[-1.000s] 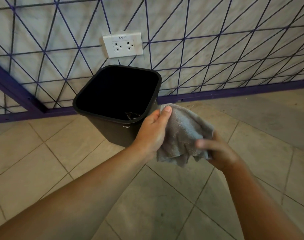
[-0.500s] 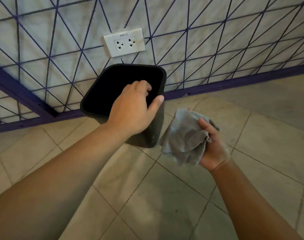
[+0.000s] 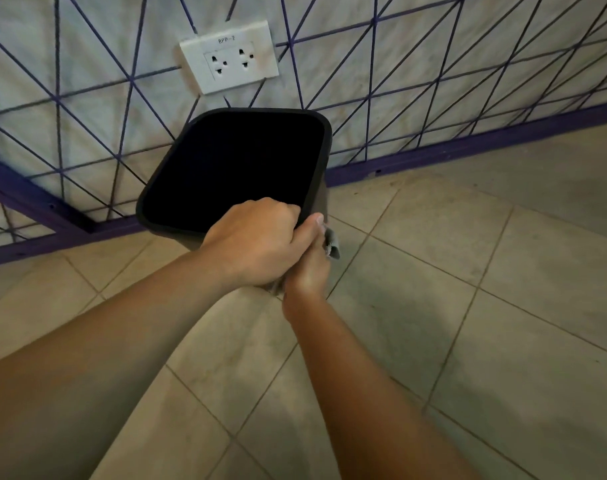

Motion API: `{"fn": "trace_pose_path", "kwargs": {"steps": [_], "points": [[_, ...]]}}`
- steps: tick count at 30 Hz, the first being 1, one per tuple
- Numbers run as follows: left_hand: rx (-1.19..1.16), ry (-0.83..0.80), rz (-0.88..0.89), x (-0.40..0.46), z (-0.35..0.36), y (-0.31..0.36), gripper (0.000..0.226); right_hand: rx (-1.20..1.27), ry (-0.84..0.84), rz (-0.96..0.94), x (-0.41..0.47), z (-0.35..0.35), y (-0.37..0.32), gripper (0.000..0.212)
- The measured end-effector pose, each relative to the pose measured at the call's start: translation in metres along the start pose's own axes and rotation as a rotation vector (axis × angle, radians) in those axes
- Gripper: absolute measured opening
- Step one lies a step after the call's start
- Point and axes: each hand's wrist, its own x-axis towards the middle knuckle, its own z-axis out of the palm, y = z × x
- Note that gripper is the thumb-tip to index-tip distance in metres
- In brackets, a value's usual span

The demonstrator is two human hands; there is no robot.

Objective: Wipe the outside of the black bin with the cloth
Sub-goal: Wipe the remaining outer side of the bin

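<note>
head | square black plastic bin (image 3: pixel 177 188) tilted, mouth toward camera, at 12 o'clock of the hands | left hand (image 3: pixel 257 242) curled over its near rim, gripping | right hand (image 3: pixel 310 268) clutching grey cloth (image 3: pixel 333 242) against bin's side at 3 o'clock | beige tiled floor (image 3: pixel 468 306).

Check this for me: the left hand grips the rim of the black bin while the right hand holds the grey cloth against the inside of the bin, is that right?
Not quite. The head view shows the left hand gripping the rim of the black bin, but the right hand holds the grey cloth against the outside of the bin, below the near corner, not the inside.
</note>
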Motion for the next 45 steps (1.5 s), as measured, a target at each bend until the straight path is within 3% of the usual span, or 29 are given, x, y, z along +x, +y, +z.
{"fn": "trace_pose_path", "kwargs": {"steps": [2, 4, 7, 10, 15, 17, 19, 21, 24, 27, 29, 32, 34, 37, 41, 45], "points": [[0.000, -0.011, 0.022, 0.002, 0.000, 0.000, 0.052, 0.060, 0.026, 0.039, 0.009, -0.005, -0.002, 0.055], [0.016, -0.001, 0.034, 0.002, -0.001, 0.001, 0.052, 0.064, 0.056, 0.066, 0.014, -0.010, -0.004, 0.045], [0.027, 0.023, 0.022, 0.000, 0.002, 0.001, 0.052, 0.026, 0.041, -0.027, 0.003, -0.005, 0.011, 0.048], [0.038, 0.032, 0.022, 0.001, 0.004, -0.001, 0.054, 0.042, 0.010, -0.130, -0.003, -0.005, 0.037, 0.071], [0.042, 0.037, 0.020, 0.001, 0.003, 0.001, 0.056, 0.058, 0.096, 0.103, 0.036, -0.017, 0.028, 0.042], [0.030, 0.036, 0.021, 0.001, 0.003, 0.000, 0.056, -0.032, 0.077, 0.029, 0.018, -0.019, 0.036, 0.039], [0.025, 0.042, 0.029, 0.001, 0.003, -0.001, 0.056, 0.046, -0.018, -0.095, -0.001, -0.022, 0.039, 0.042], [0.026, 0.045, 0.032, 0.000, 0.003, 0.000, 0.056, 0.036, -0.008, -0.185, 0.020, -0.026, 0.046, 0.044], [0.031, 0.044, 0.023, 0.001, 0.002, -0.001, 0.056, 0.036, 0.029, -0.049, 0.030, -0.019, 0.044, 0.050], [0.023, 0.042, 0.029, 0.001, 0.002, 0.000, 0.055, -0.046, -0.042, -0.163, 0.008, -0.020, 0.053, 0.062], [0.019, 0.042, 0.029, 0.000, 0.002, 0.000, 0.055, -0.067, -0.032, -0.210, 0.015, -0.024, 0.052, 0.054], [0.019, 0.045, 0.026, 0.001, 0.002, 0.000, 0.056, -0.013, 0.026, -0.112, 0.030, -0.024, 0.037, 0.033], [0.009, 0.045, 0.024, 0.001, 0.001, 0.000, 0.056, 0.004, -0.025, -0.075, 0.014, -0.021, 0.035, 0.043], [0.001, 0.043, 0.030, 0.001, 0.001, 0.000, 0.056, -0.086, -0.105, -0.205, 0.005, -0.027, 0.044, 0.051], [0.012, 0.060, 0.027, 0.002, 0.002, 0.000, 0.056, -0.049, -0.041, -0.008, 0.027, -0.026, 0.030, 0.047], [-0.006, 0.046, 0.014, 0.002, 0.000, 0.000, 0.055, 0.006, -0.157, -0.089, 0.012, -0.024, 0.029, 0.067]]}}
